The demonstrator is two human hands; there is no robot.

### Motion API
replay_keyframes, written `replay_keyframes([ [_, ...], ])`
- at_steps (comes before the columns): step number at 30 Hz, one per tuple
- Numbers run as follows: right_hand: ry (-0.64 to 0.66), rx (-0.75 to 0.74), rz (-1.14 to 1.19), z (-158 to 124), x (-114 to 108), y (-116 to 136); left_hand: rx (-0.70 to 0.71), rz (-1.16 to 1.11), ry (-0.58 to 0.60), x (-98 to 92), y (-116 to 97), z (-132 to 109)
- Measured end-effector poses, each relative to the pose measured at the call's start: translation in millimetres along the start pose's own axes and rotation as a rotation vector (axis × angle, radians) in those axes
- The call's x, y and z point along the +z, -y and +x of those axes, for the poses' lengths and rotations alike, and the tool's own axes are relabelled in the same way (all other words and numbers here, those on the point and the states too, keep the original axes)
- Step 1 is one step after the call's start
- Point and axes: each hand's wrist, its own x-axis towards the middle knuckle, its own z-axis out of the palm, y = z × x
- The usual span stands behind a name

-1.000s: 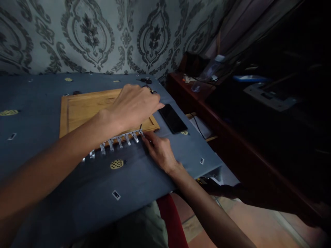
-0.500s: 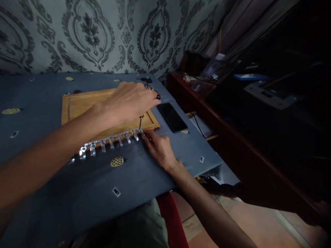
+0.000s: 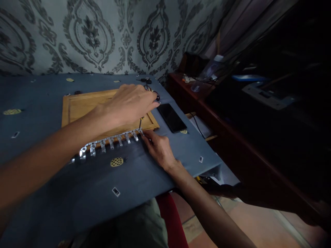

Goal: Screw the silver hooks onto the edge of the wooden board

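Note:
A wooden board (image 3: pixel 81 106) with a raised border lies on the table. Along its near edge runs a metal hook rail (image 3: pixel 111 140) with several silver hooks. My left hand (image 3: pixel 136 101) is above the board's right part, closed around a screwdriver (image 3: pixel 140 123). The tool's handle is mostly hidden by the hand, and its shaft points down to the right end of the rail. My right hand (image 3: pixel 160 148) pinches that end of the rail against the board's edge. My left forearm covers part of the board and the rail's left portion.
Right of the board lies a black phone (image 3: pixel 172 117), with dark cables (image 3: pixel 147 81) behind. A blue patterned cloth (image 3: pixel 144 175) covers the table. On the reddish-brown furniture (image 3: pixel 178 77) at right stands a clear bottle (image 3: pixel 208 72); a patterned curtain (image 3: pixel 124 38) hangs behind.
My left hand has turned slightly on the screwdriver, and its thumb tip shows more. My right hand, the rail and the board have kept their places.

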Motion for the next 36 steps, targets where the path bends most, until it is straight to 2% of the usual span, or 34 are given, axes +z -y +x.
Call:
replay_keyframes([
  [7,0.002,0.005,-0.016,0.6,0.0,0.9,0.062,0.053,-0.008,4.4,1.4,3.7],
  [11,0.005,0.002,-0.016,0.5,-0.3,1.0,-0.001,0.047,-0.009,5.7,2.1,2.2],
  [15,-0.002,-0.004,-0.008,-0.2,-1.1,1.9,-0.034,-0.349,-0.119,15.7,-0.5,2.9],
  [19,-0.006,-0.003,-0.014,-0.2,-0.9,1.6,-0.156,-0.949,-0.304,29.1,-10.6,10.4],
  [22,-0.002,0.000,-0.019,0.2,-0.5,1.0,-0.265,-1.345,-0.351,32.5,-19.1,17.7],
  [28,-0.003,0.001,-0.008,0.3,0.2,0.9,-0.371,-1.501,-0.371,31.4,-25.1,27.0],
  [36,0.002,0.005,-0.009,-0.1,-1.3,2.6,-0.403,-1.535,-0.389,33.2,-24.7,30.8],
])
